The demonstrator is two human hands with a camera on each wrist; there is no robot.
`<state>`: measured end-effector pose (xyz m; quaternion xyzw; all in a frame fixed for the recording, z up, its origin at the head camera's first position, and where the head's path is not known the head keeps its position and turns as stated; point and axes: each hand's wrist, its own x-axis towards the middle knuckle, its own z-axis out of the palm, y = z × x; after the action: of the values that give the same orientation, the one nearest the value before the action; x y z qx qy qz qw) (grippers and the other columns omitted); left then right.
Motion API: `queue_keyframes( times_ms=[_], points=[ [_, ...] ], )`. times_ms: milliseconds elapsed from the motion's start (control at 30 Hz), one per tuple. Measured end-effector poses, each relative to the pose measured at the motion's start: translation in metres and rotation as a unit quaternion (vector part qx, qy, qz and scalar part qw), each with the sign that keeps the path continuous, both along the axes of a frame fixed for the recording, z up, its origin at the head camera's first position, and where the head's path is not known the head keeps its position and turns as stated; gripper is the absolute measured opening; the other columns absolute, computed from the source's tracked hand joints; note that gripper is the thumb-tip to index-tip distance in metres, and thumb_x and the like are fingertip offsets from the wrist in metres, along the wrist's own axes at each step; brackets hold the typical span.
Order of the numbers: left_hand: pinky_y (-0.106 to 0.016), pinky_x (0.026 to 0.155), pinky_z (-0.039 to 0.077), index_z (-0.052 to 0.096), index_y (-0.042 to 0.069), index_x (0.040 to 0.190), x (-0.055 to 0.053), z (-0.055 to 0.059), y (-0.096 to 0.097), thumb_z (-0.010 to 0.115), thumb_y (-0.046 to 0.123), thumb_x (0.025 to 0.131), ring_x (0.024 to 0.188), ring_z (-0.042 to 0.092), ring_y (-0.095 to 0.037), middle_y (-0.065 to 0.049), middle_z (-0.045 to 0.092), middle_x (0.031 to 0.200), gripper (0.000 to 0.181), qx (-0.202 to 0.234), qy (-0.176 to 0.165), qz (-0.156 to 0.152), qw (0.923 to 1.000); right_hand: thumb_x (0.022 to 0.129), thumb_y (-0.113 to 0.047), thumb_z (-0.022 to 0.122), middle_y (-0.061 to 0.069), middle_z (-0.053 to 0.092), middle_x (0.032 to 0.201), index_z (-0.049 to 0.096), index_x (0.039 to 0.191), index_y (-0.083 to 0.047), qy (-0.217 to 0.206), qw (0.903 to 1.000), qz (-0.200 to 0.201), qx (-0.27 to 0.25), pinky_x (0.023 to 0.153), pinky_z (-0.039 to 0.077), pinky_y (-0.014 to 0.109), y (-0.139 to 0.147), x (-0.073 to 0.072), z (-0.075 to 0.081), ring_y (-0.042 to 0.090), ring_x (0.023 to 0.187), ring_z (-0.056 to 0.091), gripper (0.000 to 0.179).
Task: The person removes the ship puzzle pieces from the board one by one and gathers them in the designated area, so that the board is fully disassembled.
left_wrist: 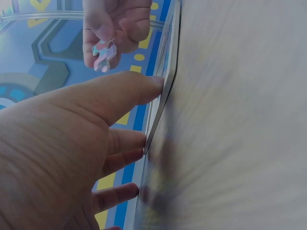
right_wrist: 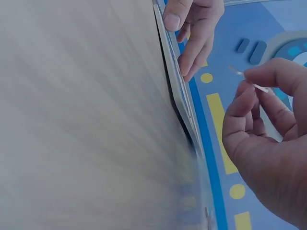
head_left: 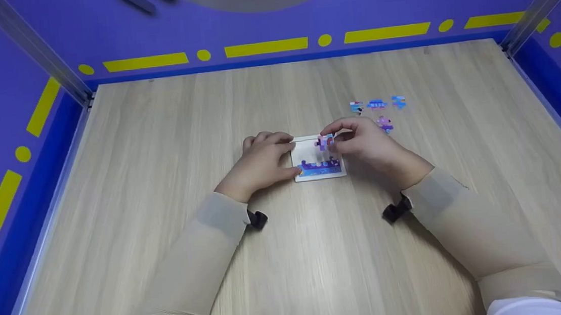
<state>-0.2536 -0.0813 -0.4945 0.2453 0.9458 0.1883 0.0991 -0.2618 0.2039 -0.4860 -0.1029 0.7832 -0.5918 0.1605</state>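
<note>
A small white puzzle tray (head_left: pixel 305 152) lies on the table in front of the person. Along its near side sits a strip of joined purple and blue puzzle pieces (head_left: pixel 319 169); the white base shows above them. My left hand (head_left: pixel 264 163) rests against the tray's left side, thumb by the near corner and fingers by the far one. In the left wrist view, its thumb and fingers are extended and touch the tray edge. Between thumb and fingers, my right hand (head_left: pixel 370 143) pinches a pink and purple puzzle piece (left_wrist: pixel 104 55), raised above the tray's right part.
Beyond the right hand lie several loose puzzle pieces (head_left: pixel 377 104), one of them a purple piece (head_left: pixel 384 124) close to the knuckles. The wooden table (head_left: pixel 181 125) is bordered by blue panels (head_left: pixel 268 21) at the back and sides.
</note>
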Motion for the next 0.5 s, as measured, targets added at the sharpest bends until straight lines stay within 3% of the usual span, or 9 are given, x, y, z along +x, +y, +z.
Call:
queue_keyframes(
  times_ms=[233,367,500],
  points=[
    [-0.064,0.133,0.023,0.064,0.015,0.162,-0.001,0.003,0.0,0.079,0.054,0.102,0.164,0.043,-0.033,-0.003,0.054,0.174,0.073,-0.003,0.001,-0.001,1.0,0.105,-0.003,0.068,-0.006,0.074,0.117,0.076,0.141,-0.002,-0.091,0.9927,-0.035,-0.071,0.083,0.056,0.02,0.003,0.0,0.008,0.008,0.099,0.063,0.037],
    [-0.064,0.133,0.024,0.064,0.014,0.161,-0.001,0.002,0.0,0.079,0.053,0.102,0.163,0.043,-0.033,-0.003,0.055,0.174,0.073,0.0,0.001,-0.001,1.0,0.108,-0.005,0.067,-0.005,0.076,0.12,0.075,0.145,-0.001,-0.091,0.9912,-0.054,-0.079,0.096,0.061,0.022,0.008,-0.001,0.016,0.012,0.11,0.065,0.038],
    [-0.064,0.134,0.023,0.063,0.013,0.162,0.0,0.002,0.001,0.079,0.053,0.102,0.164,0.042,-0.034,-0.003,0.054,0.175,0.074,-0.002,-0.002,-0.001,1.0,0.108,-0.002,0.066,-0.003,0.075,0.115,0.073,0.142,0.002,-0.083,0.9896,-0.064,-0.098,0.097,0.062,0.025,0.015,-0.001,0.023,0.014,0.107,0.067,0.034]
  ],
)
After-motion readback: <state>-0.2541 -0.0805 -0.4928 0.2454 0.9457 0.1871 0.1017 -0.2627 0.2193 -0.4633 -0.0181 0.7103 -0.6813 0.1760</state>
